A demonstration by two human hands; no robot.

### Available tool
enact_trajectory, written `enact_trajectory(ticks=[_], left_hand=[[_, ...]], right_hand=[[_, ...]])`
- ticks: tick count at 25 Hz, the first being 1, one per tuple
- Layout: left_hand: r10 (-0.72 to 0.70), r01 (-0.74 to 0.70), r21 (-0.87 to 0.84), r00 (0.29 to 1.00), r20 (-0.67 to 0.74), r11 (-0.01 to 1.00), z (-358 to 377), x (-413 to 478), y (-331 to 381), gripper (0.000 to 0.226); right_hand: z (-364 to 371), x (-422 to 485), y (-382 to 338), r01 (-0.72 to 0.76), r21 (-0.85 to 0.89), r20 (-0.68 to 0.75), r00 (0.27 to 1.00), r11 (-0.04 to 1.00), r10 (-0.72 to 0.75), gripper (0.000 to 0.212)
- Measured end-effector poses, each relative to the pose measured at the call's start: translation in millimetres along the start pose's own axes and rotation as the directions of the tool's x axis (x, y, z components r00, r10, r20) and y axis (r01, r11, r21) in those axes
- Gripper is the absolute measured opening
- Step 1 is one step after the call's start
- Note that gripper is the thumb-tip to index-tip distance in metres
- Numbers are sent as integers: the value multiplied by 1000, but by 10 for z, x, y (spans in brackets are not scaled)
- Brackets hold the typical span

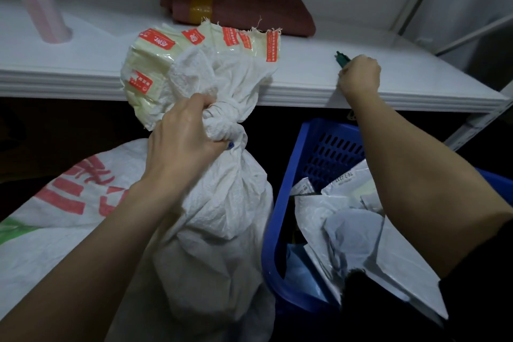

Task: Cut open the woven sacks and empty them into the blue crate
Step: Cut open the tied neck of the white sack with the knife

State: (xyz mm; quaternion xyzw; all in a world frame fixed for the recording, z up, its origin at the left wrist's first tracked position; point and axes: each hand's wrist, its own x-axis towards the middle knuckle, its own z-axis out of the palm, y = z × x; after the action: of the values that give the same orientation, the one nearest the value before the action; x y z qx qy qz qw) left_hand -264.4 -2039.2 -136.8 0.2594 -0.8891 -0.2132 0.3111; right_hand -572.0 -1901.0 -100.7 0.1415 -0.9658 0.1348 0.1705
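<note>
A full white woven sack [222, 216] stands upright in the middle, its neck tied in a knot [224, 119]. My left hand [183, 141] grips the sack just below that knot. Above the knot the sack's taped yellowish mouth [200, 55] flops against the shelf edge. My right hand [359, 78] is closed around a dark green tool [341, 58] at the shelf's front edge; only its tip shows. The blue crate [288, 175] stands to the right of the sack, holding several white and grey mail bags [361, 230].
A white shelf [83, 64] runs across the view above the sack. On it lie a reddish-brown folded sack [244, 8] and a pink roll [41, 8]. Another white sack with red print [69, 203] lies at the left. A metal shelf frame [416, 8] rises at the right.
</note>
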Motion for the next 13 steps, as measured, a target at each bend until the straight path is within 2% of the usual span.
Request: enact_trajectory(ticks=[2,4,6,8,10,11,12,13], left_hand=[[-19,19,15,1000,13,1000,-65,-18,9,60],[-52,51,31,998,19,998,-153,-47,10,63],[-75,75,25,997,18,997,-276,-92,-9,63],[-96,96,-1,995,-3,995,-438,-152,-71,61],[-130,130,-26,991,-36,991,-639,-223,-176,60],[-155,153,-38,987,-51,987,-729,-242,-243,61],[-188,185,-49,980,-69,982,-820,-257,-325,63],[-227,221,-64,970,-87,973,-905,-266,-406,65]], right_hand=[[-114,-59,-61,-60,50,17,998,997,59,32],[-223,-136,-177,-180,93,124,978,979,168,45],[-311,-232,-290,-294,155,268,931,943,246,44],[-390,-448,-415,-367,294,331,905,883,266,38],[-446,-720,-621,-392,523,294,917,757,271,35],[-466,-887,-749,-359,657,283,932,662,225,30],[-523,-1095,-907,-338,775,323,938,534,126,22],[-603,-1319,-1062,-361,839,406,914,407,-27,13]])
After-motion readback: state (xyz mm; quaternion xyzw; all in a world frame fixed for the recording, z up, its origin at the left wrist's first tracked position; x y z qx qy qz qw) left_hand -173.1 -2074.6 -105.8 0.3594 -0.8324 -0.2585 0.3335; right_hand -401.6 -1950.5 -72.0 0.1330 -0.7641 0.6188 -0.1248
